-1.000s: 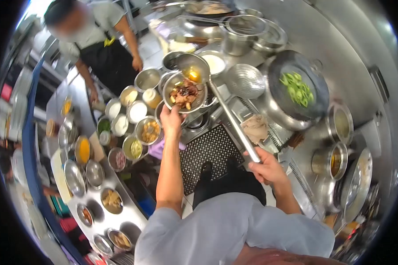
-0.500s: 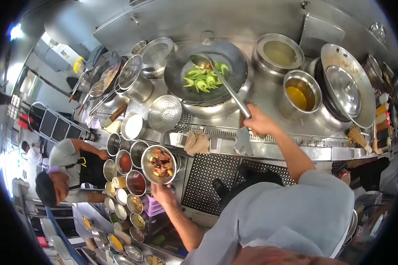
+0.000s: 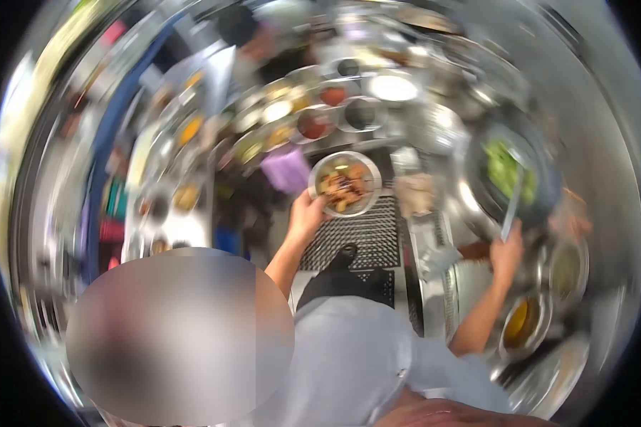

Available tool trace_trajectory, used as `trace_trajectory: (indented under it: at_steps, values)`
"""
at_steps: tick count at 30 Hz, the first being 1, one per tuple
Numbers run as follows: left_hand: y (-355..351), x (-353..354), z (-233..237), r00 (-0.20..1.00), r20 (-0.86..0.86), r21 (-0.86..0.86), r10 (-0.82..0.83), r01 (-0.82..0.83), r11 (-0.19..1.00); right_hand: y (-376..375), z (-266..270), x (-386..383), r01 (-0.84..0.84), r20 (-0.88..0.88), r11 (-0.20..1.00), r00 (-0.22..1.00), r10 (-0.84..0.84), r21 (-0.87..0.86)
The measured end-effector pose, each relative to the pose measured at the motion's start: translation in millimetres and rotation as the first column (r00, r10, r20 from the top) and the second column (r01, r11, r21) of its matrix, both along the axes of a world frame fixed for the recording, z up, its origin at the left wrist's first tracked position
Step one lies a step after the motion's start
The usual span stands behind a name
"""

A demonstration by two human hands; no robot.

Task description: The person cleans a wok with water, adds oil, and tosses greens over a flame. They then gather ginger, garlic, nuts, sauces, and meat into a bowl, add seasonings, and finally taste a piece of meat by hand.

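My left hand [image 3: 306, 215] grips the near rim of a round metal bowl [image 3: 374, 172]. Inside lie brown-pink pieces of meat [image 3: 343, 189] with dark sauce on them. The bowl is held level above the floor beside the stove. On the right, my right hand [image 3: 506, 250] is wrapped round the handle of a ladle [image 3: 512, 208]. Its head reaches into a dark wok [image 3: 543, 174], among sliced green vegetables [image 3: 501, 164]. Motion blur smears the wok, and the ladle's bowl cannot be made out clearly.
Several metal pots of sauces and ingredients stand beyond the bowl, one with red sauce [image 3: 313, 126]. A pot of yellow oil [image 3: 520, 324] stands near my right forearm. A tan cloth [image 3: 414, 195] lies along the stove edge. A blurred co-worker [image 3: 246, 32] is at the top.
My view has swung left, so the wok now appears at the right and the bowl near the middle. Both hands keep their holds on the bowl and ladle.
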State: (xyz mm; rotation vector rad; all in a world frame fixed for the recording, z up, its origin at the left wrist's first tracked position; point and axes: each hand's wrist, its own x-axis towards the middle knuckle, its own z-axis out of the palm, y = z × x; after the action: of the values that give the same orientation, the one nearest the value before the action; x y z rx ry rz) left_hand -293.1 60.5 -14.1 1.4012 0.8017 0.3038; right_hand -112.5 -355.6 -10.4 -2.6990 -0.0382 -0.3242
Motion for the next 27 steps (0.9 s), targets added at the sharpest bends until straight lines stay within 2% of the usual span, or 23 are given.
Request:
trace_trajectory:
  at_steps: [2,3,4,5,6,7,8,9,10,12,15,16,17,19,22,24,27]
  values:
    - [5,-35,-6,0.992,0.014,0.065,0.125,-0.126,0.990,31,32,-1,-0.222,0.163,0.967,0.966,0.200,0.128]
    - [5,-51,-4,0.983,0.012,0.028,0.182,-0.182,0.983,68,80,-19,-0.419,0.171,0.859,0.907,0.384,0.294]
    - [9,-65,-15,0.983,-0.023,0.051,0.185,-0.183,0.982,108,137,-50,-0.541,0.196,0.709,0.836,0.513,0.451]
    - [7,-78,-17,0.970,-0.016,0.042,0.244,-0.243,0.969,129,178,-71,-0.752,0.301,0.599,0.660,0.689,0.276]
    - [6,-92,-20,0.956,-0.003,0.023,0.292,-0.292,0.956,150,217,-95,-0.892,0.358,0.447,0.440,0.824,0.066]
    - [11,-108,-31,0.948,-0.028,0.018,0.316,-0.316,0.949,168,255,-122,-0.940,0.349,0.327,0.275,0.896,-0.098]
    - [19,-122,-38,0.948,-0.029,0.016,0.317,-0.317,0.948,187,282,-148,-0.946,0.313,0.195,0.109,0.943,-0.257]
    - [24,-139,-44,0.931,-0.017,-0.011,0.365,-0.365,0.931,205,290,-168,-0.940,0.415,0.126,-0.019,0.910,-0.318]
    - [25,-156,-50,0.906,-0.006,-0.049,0.424,-0.423,0.905,221,300,-183,-0.918,0.421,0.065,-0.116,0.899,-0.391]
    - [28,-191,-49,0.874,-0.073,-0.030,0.481,-0.484,0.875,246,314,-211,-0.869,0.366,-0.055,-0.264,0.892,-0.493]
    - [41,-246,-106,0.698,0.021,-0.053,0.716,-0.715,0.698,293,316,-248,-0.780,0.272,-0.247,-0.467,0.842,-0.574]
    - [39,-264,-79,0.676,-0.063,0.047,0.734,-0.732,0.679,309,314,-257,-0.756,0.243,-0.287,-0.504,0.829,-0.589]
    - [46,-280,-93,0.620,-0.011,-0.058,0.785,-0.784,0.618,325,310,-263,-0.727,0.222,-0.328,-0.548,0.807,-0.604]
    - [53,-325,-108,0.576,0.026,-0.031,0.817,-0.816,0.577,358,303,-273,-0.679,0.188,-0.379,-0.606,0.773,-0.629]
    - [65,-360,-113,0.493,-0.001,-0.135,0.870,-0.862,0.489,409,311,-292,-0.609,0.173,-0.424,-0.684,0.708,-0.670]
    - [77,-366,-119,0.481,-0.027,-0.218,0.876,-0.858,0.465,439,304,-292,-0.591,0.152,-0.439,-0.695,0.702,-0.677]
    - [95,-379,-116,0.366,0.012,-0.336,0.930,-0.875,0.349,499,301,-280,-0.594,0.130,-0.457,-0.691,0.711,-0.662]
